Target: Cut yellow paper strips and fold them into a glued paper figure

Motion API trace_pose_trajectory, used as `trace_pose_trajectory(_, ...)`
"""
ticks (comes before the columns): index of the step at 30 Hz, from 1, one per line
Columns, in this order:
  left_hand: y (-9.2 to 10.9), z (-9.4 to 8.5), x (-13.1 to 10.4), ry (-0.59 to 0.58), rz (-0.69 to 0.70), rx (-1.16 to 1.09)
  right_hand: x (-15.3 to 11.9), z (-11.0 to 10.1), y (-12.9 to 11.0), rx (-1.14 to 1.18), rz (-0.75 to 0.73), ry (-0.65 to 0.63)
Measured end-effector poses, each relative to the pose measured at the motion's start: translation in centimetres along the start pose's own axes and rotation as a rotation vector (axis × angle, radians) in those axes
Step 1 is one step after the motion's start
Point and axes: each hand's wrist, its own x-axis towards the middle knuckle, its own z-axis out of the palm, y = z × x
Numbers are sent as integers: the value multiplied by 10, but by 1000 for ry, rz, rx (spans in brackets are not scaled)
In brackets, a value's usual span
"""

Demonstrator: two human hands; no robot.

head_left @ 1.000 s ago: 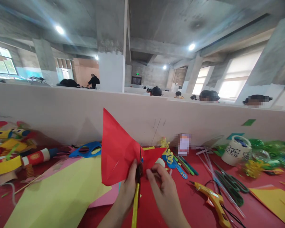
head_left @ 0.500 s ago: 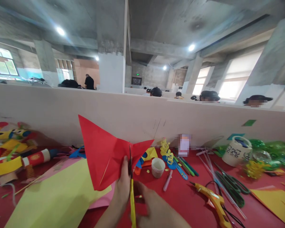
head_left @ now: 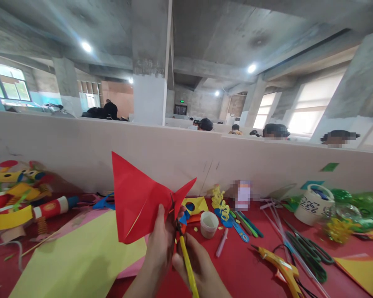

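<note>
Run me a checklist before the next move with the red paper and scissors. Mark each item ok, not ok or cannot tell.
1. Left hand gripping the red paper: ok, thumb pressed on its near face.
2. Right hand secure on the yellow-handled scissors: cannot tell; it is at the handle, but the grip is partly hidden.
3. Blades at the paper: ok, they overlap it.
4. Left thumb well clear of the blades: not ok, it sits close beside them.
5. Glue gun apart from both hands: ok, lying off to the right.
</note>
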Motion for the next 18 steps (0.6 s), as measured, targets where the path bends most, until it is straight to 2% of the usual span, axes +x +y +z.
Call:
trace_pose_trajectory(2,1,1,-1,3,-22,-85,3,-4,-1,-152,-72,-4)
trace_pose_trajectory(5,1,-1,-3,-28,1,-146,7,-12,-4,-398,-193,134)
trace_pose_trajectory(7,0,-1,-6,-27,3,-162,7,-16,-6,-448,-202,192)
trace_pose_trajectory(9,0,0,-8,19,0,-168,5,-18,-7,-414,-115,123)
trace_pose_trajectory(11,-1,2,-9,77,5,-154,4,-17,-9,-359,21,-17)
trace_pose_trajectory(14,-3,3,-9,68,12,-105,3,-15,-14,-326,209,-167)
trace_pose_trajectory(16,-3,3,-8,50,36,-69,4,-14,-19,-344,244,-160)
trace_pose_trajectory(18,-4,2,-6,99,88,-28,5,-13,-23,-338,176,-102)
